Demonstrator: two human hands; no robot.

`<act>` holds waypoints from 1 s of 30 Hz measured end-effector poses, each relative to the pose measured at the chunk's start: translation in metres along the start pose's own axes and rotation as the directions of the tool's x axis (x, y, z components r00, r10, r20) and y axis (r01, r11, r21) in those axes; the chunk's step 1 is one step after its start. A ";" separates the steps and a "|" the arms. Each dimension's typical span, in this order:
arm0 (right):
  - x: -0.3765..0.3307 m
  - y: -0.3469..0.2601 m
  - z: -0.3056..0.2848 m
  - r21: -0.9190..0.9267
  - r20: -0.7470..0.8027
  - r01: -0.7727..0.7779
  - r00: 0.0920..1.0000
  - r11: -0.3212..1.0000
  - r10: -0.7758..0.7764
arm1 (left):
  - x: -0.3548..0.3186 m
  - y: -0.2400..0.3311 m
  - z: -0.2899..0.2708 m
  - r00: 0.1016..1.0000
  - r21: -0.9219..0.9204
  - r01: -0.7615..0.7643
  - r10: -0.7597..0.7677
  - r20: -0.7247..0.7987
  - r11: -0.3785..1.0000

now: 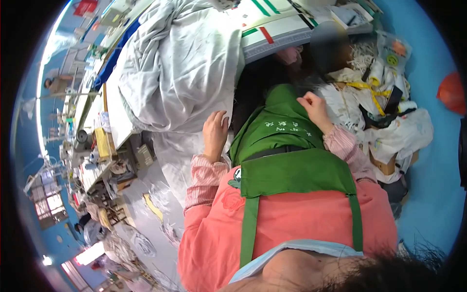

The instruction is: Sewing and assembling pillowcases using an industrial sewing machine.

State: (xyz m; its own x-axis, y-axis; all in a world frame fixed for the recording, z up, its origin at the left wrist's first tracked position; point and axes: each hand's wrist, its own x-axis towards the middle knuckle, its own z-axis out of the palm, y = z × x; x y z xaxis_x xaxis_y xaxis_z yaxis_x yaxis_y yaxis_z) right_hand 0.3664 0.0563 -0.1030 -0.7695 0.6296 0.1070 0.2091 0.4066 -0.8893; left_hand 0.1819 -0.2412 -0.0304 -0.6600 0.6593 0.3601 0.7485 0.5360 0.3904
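My left hand (215, 136) hovers beside a large pale grey cloth (180, 68), its fingers loosely stretched and nothing visible in them. The cloth lies bunched over the sewing table (277, 41) and hangs down its front on my left. Over my lap spreads a green apron (287, 126) with white lettering. At the apron's right edge is my right hand (316, 112), its fingers curled in with thumb and fingertips close together. Whether anything is pinched there is too small to make out.
To my right sits a pile of white scraps (340, 104) with a yellow tape measure (374, 95) and a clear bag (394, 51). A red bag (452, 92) stands farther right. More worktables with sewing machines (81, 137) run along the left. Scraps (153, 207) litter the floor.
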 end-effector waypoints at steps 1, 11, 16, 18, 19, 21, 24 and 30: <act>0.010 -0.012 0.015 0.037 0.034 0.013 0.999 0.999 -0.014 | -0.003 -0.001 -0.001 0.999 -0.011 0.039 -0.038 0.033 0.999; 0.066 -0.080 0.128 0.280 0.334 -0.136 0.942 0.950 0.037 | -0.072 -0.027 -0.009 0.944 -0.088 0.326 -0.319 0.080 0.941; 0.103 -0.145 0.139 -0.130 0.191 0.786 0.619 0.605 -0.762 | -0.006 -0.036 -0.021 0.978 -0.039 0.161 -0.164 -0.130 0.986; 0.143 -0.167 0.157 -0.289 0.177 0.828 0.540 0.481 -0.823 | 0.048 -0.050 -0.020 0.973 -0.049 -0.002 -0.010 -0.229 0.999; 0.154 -0.170 0.162 -0.434 0.224 0.827 0.484 0.358 -0.846 | 0.076 -0.059 -0.017 0.969 0.059 -0.058 0.070 -0.236 0.997; 0.167 -0.169 0.168 -0.384 0.273 0.842 0.496 0.379 -0.824 | 0.117 -0.075 -0.012 0.957 0.168 -0.107 0.147 -0.250 0.980; 0.177 -0.164 0.177 -0.294 0.260 0.858 0.496 0.422 -0.828 | 0.138 -0.100 -0.010 0.948 0.184 -0.211 0.247 -0.202 0.960; 0.156 -0.152 0.153 -0.306 0.162 0.759 0.637 0.575 -0.754 | 0.132 -0.125 -0.013 0.982 0.002 -0.102 0.101 -0.161 0.995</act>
State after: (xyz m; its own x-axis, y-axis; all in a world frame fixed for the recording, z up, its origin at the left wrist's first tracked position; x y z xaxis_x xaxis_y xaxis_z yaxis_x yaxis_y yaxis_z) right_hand 0.1222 -0.0093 -0.0189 -0.7452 -0.0125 0.6667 -0.2788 0.9141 -0.2945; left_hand 0.0007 -0.2279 -0.0203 -0.5828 0.6165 0.5294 0.8120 0.4669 0.3501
